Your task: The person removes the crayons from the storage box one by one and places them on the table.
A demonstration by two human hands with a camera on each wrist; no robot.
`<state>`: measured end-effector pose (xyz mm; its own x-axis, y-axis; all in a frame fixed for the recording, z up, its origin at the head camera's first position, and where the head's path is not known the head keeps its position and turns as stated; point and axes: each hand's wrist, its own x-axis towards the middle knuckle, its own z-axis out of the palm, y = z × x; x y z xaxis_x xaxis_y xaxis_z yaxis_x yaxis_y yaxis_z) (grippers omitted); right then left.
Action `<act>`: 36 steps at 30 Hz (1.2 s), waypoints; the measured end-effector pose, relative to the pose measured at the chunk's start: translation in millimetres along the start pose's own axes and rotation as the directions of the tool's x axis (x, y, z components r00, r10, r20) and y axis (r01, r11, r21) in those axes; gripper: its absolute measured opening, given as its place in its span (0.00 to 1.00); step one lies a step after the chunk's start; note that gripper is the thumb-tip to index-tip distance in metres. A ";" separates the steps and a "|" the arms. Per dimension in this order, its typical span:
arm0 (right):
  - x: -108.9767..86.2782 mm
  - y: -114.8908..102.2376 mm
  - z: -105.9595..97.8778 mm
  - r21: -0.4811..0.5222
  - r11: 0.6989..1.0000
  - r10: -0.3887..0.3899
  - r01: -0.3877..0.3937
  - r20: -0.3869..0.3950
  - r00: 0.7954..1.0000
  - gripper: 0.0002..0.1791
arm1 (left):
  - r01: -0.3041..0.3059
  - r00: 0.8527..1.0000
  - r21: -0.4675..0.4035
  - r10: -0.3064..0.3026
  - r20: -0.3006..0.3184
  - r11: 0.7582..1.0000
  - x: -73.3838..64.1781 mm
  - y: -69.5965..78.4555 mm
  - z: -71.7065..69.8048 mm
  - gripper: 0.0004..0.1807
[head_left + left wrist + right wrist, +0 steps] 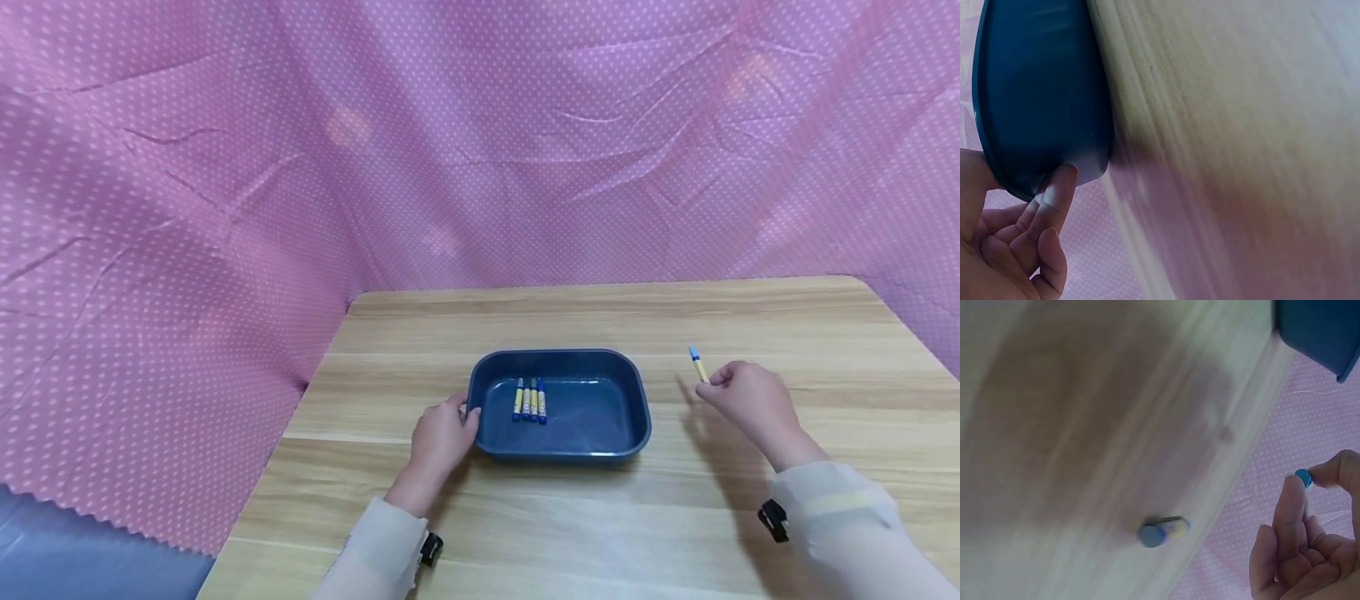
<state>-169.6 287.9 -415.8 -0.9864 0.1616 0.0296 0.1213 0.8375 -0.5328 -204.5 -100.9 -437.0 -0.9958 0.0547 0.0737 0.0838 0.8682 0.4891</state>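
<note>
Four markers [527, 402] lie side by side, nearly parallel, on the floor of the tray [592, 417], left of its middle, with their dark blue ends toward the person. The tray is dark blue, has rounded corners and sits upright on the wood-grain table [315, 467]. The left hand [442, 432] is partly closed and grips the tray at its left end: the thumb lies at the rim, and the other fingers bear on the outer wall. The right hand [753, 404] is well apart from the tray, to its right, raised above the table; thumb and fingertips are pinched together on the held marker [697, 363]. This marker is tilted, with a yellow body and a light blue end pointing away from the hand. One loose marker [1172, 530], with a grey-blue end, lies on the table; it shows only in the right wrist view. Pink dotted cloth [487, 208] hangs behind the table. Pale sleeves [847, 508] cover both forearms, each with a black clip [773, 521] at the wrist.
</note>
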 end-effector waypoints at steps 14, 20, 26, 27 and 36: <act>-9.7 18.1 10.8 -0.013 0.999 0.052 -0.051 0.048 0.998 0.24 | -0.005 1.000 -0.002 0.005 -0.016 1.000 -0.5 -0.9 -0.3 0.19; -14.4 23.5 12.9 -0.014 0.995 0.098 -0.097 0.101 0.990 0.15 | 0.014 1.000 -0.016 -0.014 0.015 1.000 -1.2 -0.3 -0.7 0.21; -16.8 23.3 13.3 -0.033 0.992 0.128 -0.125 0.112 0.985 0.15 | 0.026 0.999 -0.009 -0.025 0.023 1.000 -0.8 0.3 -0.8 0.21; -17.2 23.0 13.2 -0.035 0.991 0.133 -0.129 0.115 0.984 0.15 | 0.027 0.999 -0.006 -0.027 0.023 1.000 -0.5 0.5 -0.9 0.21; -19.8 22.9 11.9 -0.055 0.981 0.191 -0.185 0.166 0.967 0.14 | 0.041 0.999 0.004 -0.041 0.033 0.999 0.5 1.9 -0.7 0.22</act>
<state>-148.6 297.7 -438.6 -0.9495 0.2301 -0.2135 0.3072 0.8205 -0.4820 -204.8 -99.6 -435.4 -0.9991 0.0353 0.0246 0.0428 0.8715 0.4885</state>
